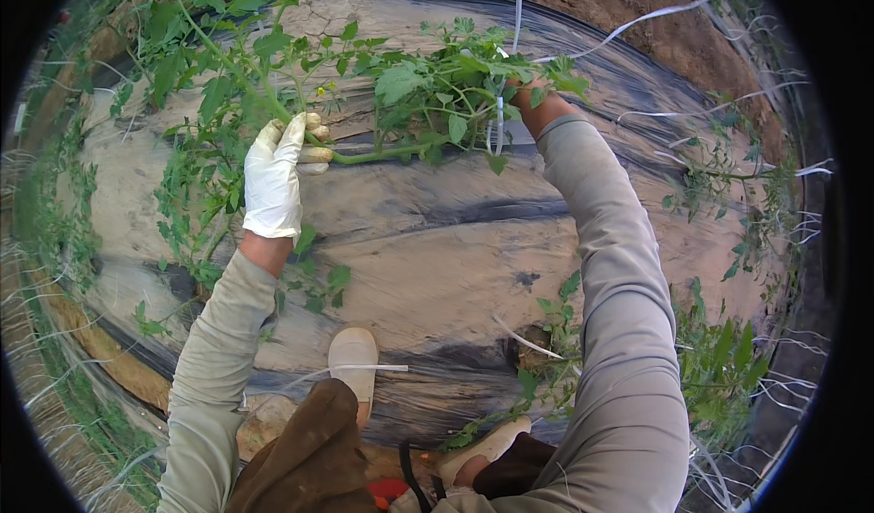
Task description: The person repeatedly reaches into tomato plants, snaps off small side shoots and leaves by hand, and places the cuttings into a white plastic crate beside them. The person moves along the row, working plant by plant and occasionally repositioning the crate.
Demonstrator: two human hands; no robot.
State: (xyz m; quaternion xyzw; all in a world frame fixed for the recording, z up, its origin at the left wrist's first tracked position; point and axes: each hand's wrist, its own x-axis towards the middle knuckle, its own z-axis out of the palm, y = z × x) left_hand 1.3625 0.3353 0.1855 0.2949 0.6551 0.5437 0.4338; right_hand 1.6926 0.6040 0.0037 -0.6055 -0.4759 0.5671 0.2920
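My left hand (283,165), in a white glove with soiled fingertips, is closed around the thick green stem (382,152) of a tomato plant. From there the stem runs up to the left and also right, into a leafy clump (444,90). Small yellow flowers (326,89) show just above my fingers. My right hand (527,96) reaches into the right side of that clump; leaves hide its fingers, so what it touches cannot be told. Beside its wrist a white plastic twine (500,127) hangs down, and another strand rises above the leaves.
Soil-smeared black plastic mulch (437,240) covers the bed. More tomato plants grow at the left (198,199) and lower right (717,369). A loose white twine (642,18) stretches to the upper right. My light shoes (354,359) stand on the near side, one beside a low vine.
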